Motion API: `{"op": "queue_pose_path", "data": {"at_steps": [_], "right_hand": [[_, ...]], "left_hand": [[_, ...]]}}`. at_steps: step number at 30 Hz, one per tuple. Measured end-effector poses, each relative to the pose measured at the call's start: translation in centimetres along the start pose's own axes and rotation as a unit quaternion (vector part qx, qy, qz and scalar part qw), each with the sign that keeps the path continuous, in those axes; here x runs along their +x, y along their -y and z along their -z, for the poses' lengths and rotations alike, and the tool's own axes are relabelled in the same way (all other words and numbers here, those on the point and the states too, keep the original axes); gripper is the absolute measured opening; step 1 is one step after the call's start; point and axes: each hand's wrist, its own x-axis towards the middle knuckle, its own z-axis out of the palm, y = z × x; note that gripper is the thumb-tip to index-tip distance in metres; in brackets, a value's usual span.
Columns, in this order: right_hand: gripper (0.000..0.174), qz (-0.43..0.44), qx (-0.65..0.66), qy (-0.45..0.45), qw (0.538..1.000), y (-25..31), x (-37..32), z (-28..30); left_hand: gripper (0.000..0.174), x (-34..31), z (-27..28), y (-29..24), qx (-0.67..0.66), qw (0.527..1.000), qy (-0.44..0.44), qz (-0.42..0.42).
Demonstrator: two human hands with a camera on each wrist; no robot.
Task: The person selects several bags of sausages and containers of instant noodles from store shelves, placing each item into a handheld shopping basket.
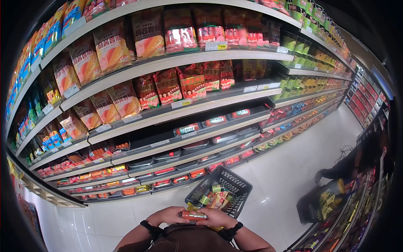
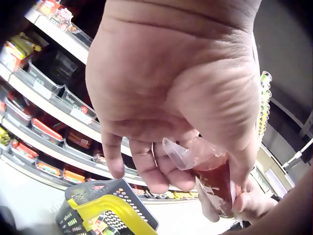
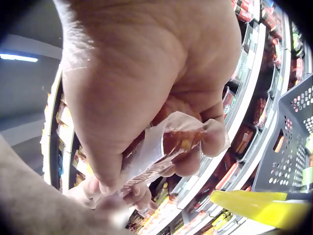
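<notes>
Two-handed hold on the red packet [image 1: 194, 215]: pinched at one end by the left hand [image 1: 168, 215], clasped at the other by the right hand [image 1: 216, 217], opened only to packet thickness. Up at the waist, just short of the basket [image 1: 235, 174]. Best gripped lightly, without crushing the wrapper. Lying crosswise, long axis left to right, nearly level; no telling front from back.

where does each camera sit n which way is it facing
Head: worn on the head, looking forward and down at shelves and basket; left grip, right grip, forearms and torso show.
Left wrist: on that wrist, facing along the palm; left grip large, right partly visible.
Right wrist: likewise, right grip large, left partly visible.
Shared by both wrist views: the red packet and basket.
</notes>
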Motion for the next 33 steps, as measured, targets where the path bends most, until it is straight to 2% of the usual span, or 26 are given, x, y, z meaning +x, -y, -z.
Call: {"op": "queue_pose_path", "data": {"at_steps": [6,8,10,14,17,18,20,21,24,26,27,31,33], "right_hand": [[0.049,-0.015,0.036,-0.010,0.999,0.0,0.3,0.3],[0.048,-0.050,0.036,0.016,0.998,-0.5,0.5,0.4],[0.048,-0.066,0.030,0.021,0.997,-0.6,0.5,0.5],[0.050,-0.073,0.016,0.002,0.997,-0.6,0.7,0.8],[0.052,-0.057,0.088,-0.028,0.994,0.1,0.2,2.1],[0.052,-0.057,0.088,-0.028,0.994,0.2,0.0,2.5],[0.053,-0.065,0.071,-0.083,0.992,0.2,-0.4,3.0],[0.053,-0.065,0.071,-0.083,0.992,0.3,-0.3,3.0],[0.054,-0.066,0.056,-0.111,0.990,0.3,-0.4,3.0],[0.054,-0.035,0.046,-0.137,0.989,0.5,-0.4,3.3],[0.054,-0.036,0.049,-0.135,0.989,0.7,-0.4,3.6],[0.055,-0.044,-0.003,-0.204,0.978,2.8,-0.4,4.7],[0.054,-0.009,-0.019,-0.251,0.968,4.6,-0.3,5.6]], "left_hand": [[0.036,-0.3,0.2,-1.2,-0.001,1.000,-0.017,0.019],[0.036,-0.3,0.2,-1.1,-0.021,0.999,-0.019,0.016],[0.034,-0.1,0.3,-0.3,0.030,0.998,-0.051,0.013],[0.032,-1.5,1.0,-3.5,0.038,0.996,-0.077,0.010],[0.034,-2.1,1.5,-4.7,0.019,0.993,-0.117,-0.027],[0.034,-2.3,1.7,-4.5,-0.013,0.989,-0.136,-0.048],[0.036,-2.2,2.0,-3.9,-0.058,0.981,-0.161,-0.096],[0.036,-2.2,2.0,-3.7,-0.058,0.981,-0.161,-0.096],[0.036,-2.7,2.5,-4.9,-0.003,0.979,-0.171,-0.106],[0.036,-3.2,2.9,-6.3,0.088,0.978,-0.174,-0.076],[0.036,-3.0,3.4,-6.5,0.086,0.978,-0.172,-0.074],[0.044,-3.2,4.4,-6.9,0.226,0.915,-0.260,-0.210],[0.047,-3.8,4.8,-8.5,0.188,0.922,-0.288,-0.178]]}}
